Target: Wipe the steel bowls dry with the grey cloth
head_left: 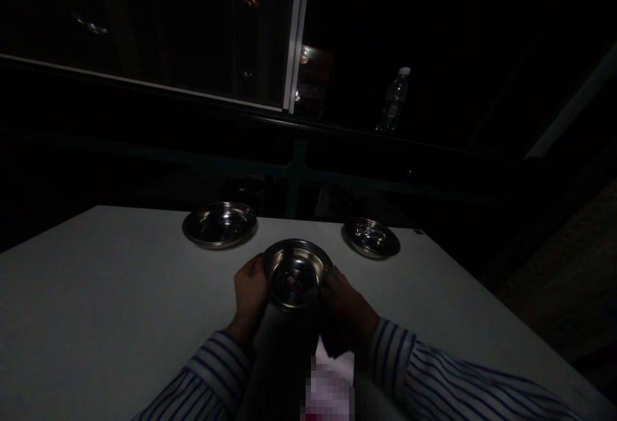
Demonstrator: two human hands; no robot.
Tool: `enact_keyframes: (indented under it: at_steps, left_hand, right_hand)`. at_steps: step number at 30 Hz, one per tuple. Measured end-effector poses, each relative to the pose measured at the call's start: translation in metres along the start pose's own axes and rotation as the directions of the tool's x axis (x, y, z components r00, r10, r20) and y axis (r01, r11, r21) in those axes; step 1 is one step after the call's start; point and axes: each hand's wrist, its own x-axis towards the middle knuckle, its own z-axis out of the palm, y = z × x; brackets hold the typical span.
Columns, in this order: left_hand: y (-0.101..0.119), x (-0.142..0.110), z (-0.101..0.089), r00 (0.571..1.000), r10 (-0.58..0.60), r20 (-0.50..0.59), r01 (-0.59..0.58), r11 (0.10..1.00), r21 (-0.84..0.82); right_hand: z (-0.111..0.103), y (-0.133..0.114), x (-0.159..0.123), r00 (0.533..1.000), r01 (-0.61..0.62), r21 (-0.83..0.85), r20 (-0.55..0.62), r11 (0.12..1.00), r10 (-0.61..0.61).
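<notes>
A shiny metal bowl (295, 279) is between my two hands, over the near middle of the white table. My left hand (251, 286) grips its left rim, fingers closed around the edge. On the opposite side my right hand (348, 308) is closed on the right rim, in deep shadow. Something small and reddish shows on the bowl's bottom, too dim to make out. Two more metal dishes stand behind it: a wider one (220, 225) at the back left and another (371, 238) at the back right.
The white table (144, 305) ends in a back edge just past the dishes. Beyond it, a clear plastic bottle with a white cap (395, 99) stands on a dark ledge beside a window frame (295, 35). The room is very dark.
</notes>
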Motion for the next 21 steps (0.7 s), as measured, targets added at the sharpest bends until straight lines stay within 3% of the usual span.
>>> enact_keyframes:
  at_steps: [2, 6, 9, 15, 17, 21]
  left_hand:
    - [-0.001, 0.0, 0.0, 1.0, -0.003, -0.006, 0.003, 1.0, -0.006]
    - [0.001, -0.002, -0.003, 1.0, 0.005, 0.004, -0.005, 1.0, -0.023]
    - [0.002, -0.003, -0.004, 1.0, 0.002, 0.023, -0.001, 0.999, -0.041]
    - [-0.004, -0.001, 0.001, 0.999, -0.033, 0.018, 0.035, 0.997, -0.074]
    - [-0.004, 0.0, 0.002, 0.999, -0.04, 0.004, 0.04, 0.996, -0.076]
    - [-0.001, -0.001, 0.0, 0.998, -0.057, -0.007, 0.056, 0.994, -0.092]
  right_hand:
    - [0.012, -0.017, 0.009, 0.996, 0.091, 0.002, 0.002, 0.996, -0.091]
    - [0.026, -0.044, 0.036, 0.987, 0.161, -0.017, 0.008, 0.987, -0.161]
    - [0.019, -0.033, 0.036, 0.985, 0.167, -0.023, 0.05, 0.986, -0.166]
    - [-0.01, 0.026, 0.002, 0.985, 0.137, -0.041, 0.112, 0.99, -0.131]
    - [-0.007, 0.025, 0.005, 0.985, 0.126, -0.035, 0.122, 0.991, -0.121]
    - [0.022, -0.01, 0.031, 0.985, 0.118, -0.006, 0.13, 0.993, -0.116]
